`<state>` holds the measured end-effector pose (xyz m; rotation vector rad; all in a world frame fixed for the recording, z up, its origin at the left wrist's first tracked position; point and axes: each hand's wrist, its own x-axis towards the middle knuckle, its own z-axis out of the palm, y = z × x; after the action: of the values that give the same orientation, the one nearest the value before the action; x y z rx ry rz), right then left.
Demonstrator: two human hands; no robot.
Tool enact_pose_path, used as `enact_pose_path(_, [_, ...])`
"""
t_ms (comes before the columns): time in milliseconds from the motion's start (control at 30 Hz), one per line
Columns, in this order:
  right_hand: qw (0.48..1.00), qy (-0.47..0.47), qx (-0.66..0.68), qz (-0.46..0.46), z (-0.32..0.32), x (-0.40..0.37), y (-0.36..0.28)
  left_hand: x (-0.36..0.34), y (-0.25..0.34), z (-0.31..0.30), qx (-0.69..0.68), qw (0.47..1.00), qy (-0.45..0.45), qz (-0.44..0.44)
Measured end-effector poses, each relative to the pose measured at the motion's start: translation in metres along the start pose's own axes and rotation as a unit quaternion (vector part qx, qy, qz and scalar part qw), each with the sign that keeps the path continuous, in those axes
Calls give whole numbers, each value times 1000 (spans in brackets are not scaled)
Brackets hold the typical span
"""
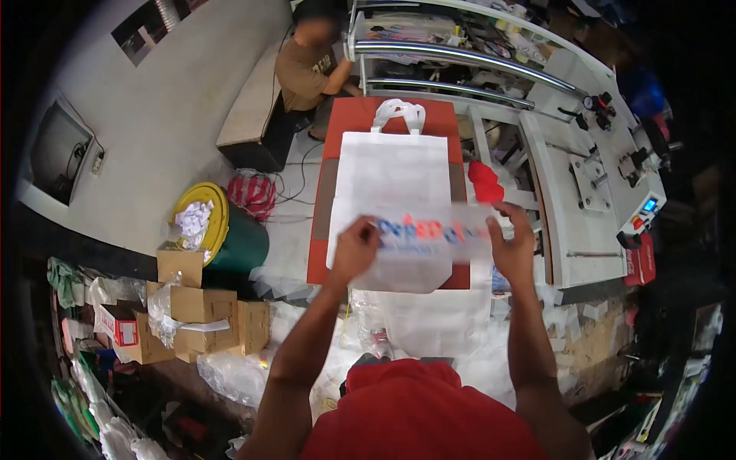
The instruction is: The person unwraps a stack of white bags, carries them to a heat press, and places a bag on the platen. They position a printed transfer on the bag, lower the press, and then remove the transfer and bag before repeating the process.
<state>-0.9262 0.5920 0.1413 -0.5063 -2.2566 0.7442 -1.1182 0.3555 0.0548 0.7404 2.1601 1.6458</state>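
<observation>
Between hands, printed sheet

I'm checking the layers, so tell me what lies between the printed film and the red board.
The white bag, under most of the printed film; a grey-brown sheet also shows between bag and red board, at both sides, in the head view.

this looks like a small printing workshop: a large white machine with a gauge and a lit control panel stands at 3 o'clock, a white tote bag lies on a red board at 12, lettered see-through film is at the centre, and cardboard boxes crowd 8 o'clock.
</observation>
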Motion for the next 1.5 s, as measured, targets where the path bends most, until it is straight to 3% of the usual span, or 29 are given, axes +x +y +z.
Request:
enact_pose_path(33, [998,50,31,39,15,-2,13,18,-12,-13,54,998,28,5])
enact_pose_path(100, [985,55,90,140,54,-15,46,51,-36,-27,128,990,58,-7])
enact_pose_path(200, [985,47,74,148,101,-36,60,81,-53,-37,203,977,64,7])
enact_pose_path(267, [994,40,-25,103,119,-39,61,93,-59,-37,238,969,59,11])
enact_pose_path(400, [996,-9,-84,37,123,-38,41,98,-61,-38,269,962,42,16])
enact_pose_path(500, [987,11,-132,92,128,-50,39,90,-61,-38,248,965,72,30])
enact_pose_path(567, [984,37,-123,124,132,-63,48,66,-70,-47,320,906,213,176])
enact_pose_path(600, [980,62,-112,155,135,-68,54,54,-77,-51,319,907,213,177])
enact_pose_path(667, [981,56,-77,172,137,-74,56,26,-91,-59,294,940,161,64])
enact_pose_path(767, [980,41,-37,192,136,-76,52,2,-85,-55,210,964,162,23])
enact_pose_path(833, [979,28,-34,198,138,-79,53,-3,-85,-53,241,955,165,58])
enact_pose_path(900, [979,70,-17,190,143,-80,58,-2,-95,-52,193,969,157,7])
enact_pose_path(1033, [972,69,12,224,140,-78,51,-2,-89,-53,184,969,165,9])
enact_pose_path(1133, [973,37,-95,206,133,-73,36,-1,-77,-54,227,965,134,-11])
enact_pose_path(1200, [990,40,-116,71,130,-64,27,1,-68,-48,313,912,189,187])
enact_pose_path(1233, [990,40,-116,71,130,-59,22,2,-65,-46,313,912,189,187])
enact_pose_path(1300, [986,-20,-158,-43,129,-48,14,7,-55,-43,324,919,67,216])
enact_pose_path(1500, [981,-84,-171,-44,146,-57,50,8,-61,-33,449,877,33,167])
